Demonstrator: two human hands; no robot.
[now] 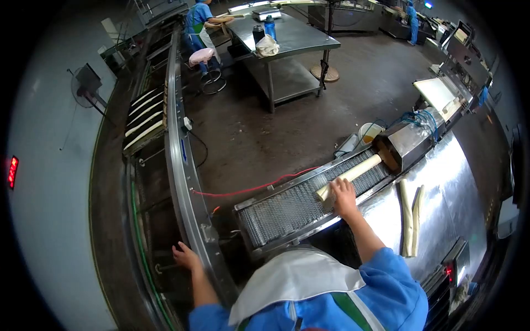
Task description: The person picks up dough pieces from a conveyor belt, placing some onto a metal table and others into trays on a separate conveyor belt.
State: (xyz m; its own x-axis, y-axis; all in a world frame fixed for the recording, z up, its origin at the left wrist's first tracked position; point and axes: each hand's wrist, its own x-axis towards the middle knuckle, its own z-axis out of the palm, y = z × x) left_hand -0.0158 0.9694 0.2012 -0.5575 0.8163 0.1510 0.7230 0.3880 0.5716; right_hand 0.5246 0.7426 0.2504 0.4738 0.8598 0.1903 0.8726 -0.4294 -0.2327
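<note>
A pale dough roll [356, 172] lies lengthwise on the metal mesh belt [281, 216], its far end at the mouth of a steel machine housing [411, 140]. My right hand [343, 196] is at the roll's near end, fingers stretched out against its side and not wrapped round it. On the left, my left hand [186, 256] hangs open with fingers apart beside the steel rail [179, 160] of a long conveyor, nothing in it. Two more pale dough strips [407, 218] rest on the shiny steel table [450, 193] to the right.
Several long pale strips lie on a dark tray [144, 118] on the left conveyor. A red cord [254, 191] crosses between conveyor and belt. Ahead stands a steel table [298, 47] with bottles. A co-worker [201, 25] is at the far left, another person [412, 23] far right.
</note>
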